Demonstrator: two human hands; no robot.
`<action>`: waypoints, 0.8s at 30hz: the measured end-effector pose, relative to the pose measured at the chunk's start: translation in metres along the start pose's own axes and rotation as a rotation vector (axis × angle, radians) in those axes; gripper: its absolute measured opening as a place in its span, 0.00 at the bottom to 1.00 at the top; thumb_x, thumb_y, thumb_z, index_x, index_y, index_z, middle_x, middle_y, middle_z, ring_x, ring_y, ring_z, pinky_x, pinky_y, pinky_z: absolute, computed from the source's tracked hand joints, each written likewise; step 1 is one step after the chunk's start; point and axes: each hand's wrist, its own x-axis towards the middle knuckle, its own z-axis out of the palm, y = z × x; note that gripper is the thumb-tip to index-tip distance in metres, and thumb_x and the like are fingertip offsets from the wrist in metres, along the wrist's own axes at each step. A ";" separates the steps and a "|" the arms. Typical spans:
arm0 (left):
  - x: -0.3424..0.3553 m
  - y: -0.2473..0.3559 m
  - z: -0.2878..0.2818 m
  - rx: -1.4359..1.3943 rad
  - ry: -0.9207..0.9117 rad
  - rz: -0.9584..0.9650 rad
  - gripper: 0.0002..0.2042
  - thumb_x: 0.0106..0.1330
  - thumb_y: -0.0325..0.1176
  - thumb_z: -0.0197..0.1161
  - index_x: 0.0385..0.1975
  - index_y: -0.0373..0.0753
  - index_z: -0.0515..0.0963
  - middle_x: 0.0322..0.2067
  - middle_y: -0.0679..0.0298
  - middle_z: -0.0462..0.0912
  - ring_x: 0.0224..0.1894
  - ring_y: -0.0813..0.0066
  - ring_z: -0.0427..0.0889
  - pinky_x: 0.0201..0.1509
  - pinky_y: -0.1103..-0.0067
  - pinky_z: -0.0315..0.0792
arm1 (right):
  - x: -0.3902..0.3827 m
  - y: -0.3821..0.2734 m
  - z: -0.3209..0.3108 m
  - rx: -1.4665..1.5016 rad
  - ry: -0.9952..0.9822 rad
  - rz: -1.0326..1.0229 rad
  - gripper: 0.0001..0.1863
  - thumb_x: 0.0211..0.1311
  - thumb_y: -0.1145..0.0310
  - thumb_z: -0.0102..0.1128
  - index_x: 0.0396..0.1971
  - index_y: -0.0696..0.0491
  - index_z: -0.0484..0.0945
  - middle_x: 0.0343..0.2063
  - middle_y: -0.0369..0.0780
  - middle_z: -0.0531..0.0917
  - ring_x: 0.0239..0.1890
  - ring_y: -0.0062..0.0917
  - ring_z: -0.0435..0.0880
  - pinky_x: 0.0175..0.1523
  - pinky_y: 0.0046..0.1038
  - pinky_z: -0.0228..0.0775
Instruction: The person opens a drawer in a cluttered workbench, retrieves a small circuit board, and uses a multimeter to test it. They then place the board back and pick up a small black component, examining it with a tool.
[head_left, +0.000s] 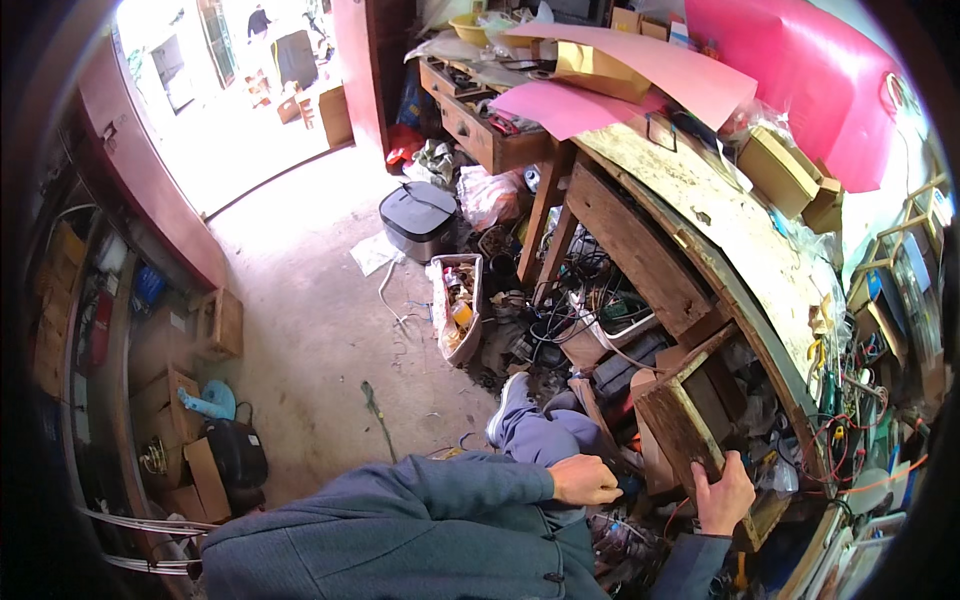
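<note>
My right hand (722,492) grips the front edge of a worn wooden drawer (672,420) at the lower right, which is tilted among boxes and junk below the workbench (744,290). My left hand (585,480) is curled closed above my leg, left of the drawer; its fingertips are hidden, so I cannot make out whether it holds anything. Tangled black cables (568,290) and a white bin (625,325) lie beyond the drawer, under the bench. Loose tools and wires (850,400) crowd the right side.
A dark lidded container (418,220) and a crate of small items (457,308) stand on the floor (310,300). Shelves with boxes (170,430) line the left. Open drawers (470,130) and pink sheets (650,60) are at the back, near a bright doorway.
</note>
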 end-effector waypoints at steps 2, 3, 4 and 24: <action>-0.004 -0.001 0.005 0.027 -0.016 -0.033 0.20 0.72 0.45 0.60 0.22 0.35 0.80 0.23 0.49 0.80 0.25 0.47 0.78 0.30 0.59 0.70 | -0.007 -0.002 0.001 -0.016 0.029 -0.022 0.26 0.47 0.56 0.78 0.40 0.53 0.76 0.34 0.46 0.84 0.35 0.47 0.84 0.38 0.43 0.74; 0.005 -0.002 0.004 0.000 0.006 -0.047 0.20 0.72 0.45 0.60 0.23 0.35 0.80 0.22 0.49 0.80 0.25 0.47 0.78 0.30 0.59 0.70 | 0.001 0.000 0.000 -0.018 0.033 -0.031 0.25 0.47 0.56 0.78 0.39 0.53 0.76 0.33 0.46 0.83 0.35 0.47 0.84 0.38 0.43 0.74; 0.007 -0.003 0.001 -0.031 0.019 -0.061 0.20 0.72 0.45 0.60 0.23 0.35 0.80 0.22 0.49 0.79 0.25 0.47 0.78 0.30 0.59 0.70 | 0.006 -0.006 -0.004 -0.023 0.033 -0.032 0.25 0.46 0.56 0.79 0.39 0.53 0.76 0.33 0.46 0.83 0.35 0.47 0.83 0.37 0.43 0.74; 0.004 -0.008 0.000 -0.097 -0.020 -0.130 0.21 0.72 0.46 0.59 0.23 0.35 0.79 0.21 0.49 0.77 0.23 0.46 0.76 0.28 0.59 0.67 | 0.003 -0.005 -0.004 -0.014 0.066 -0.029 0.26 0.45 0.56 0.79 0.39 0.54 0.78 0.33 0.45 0.83 0.34 0.45 0.83 0.37 0.41 0.73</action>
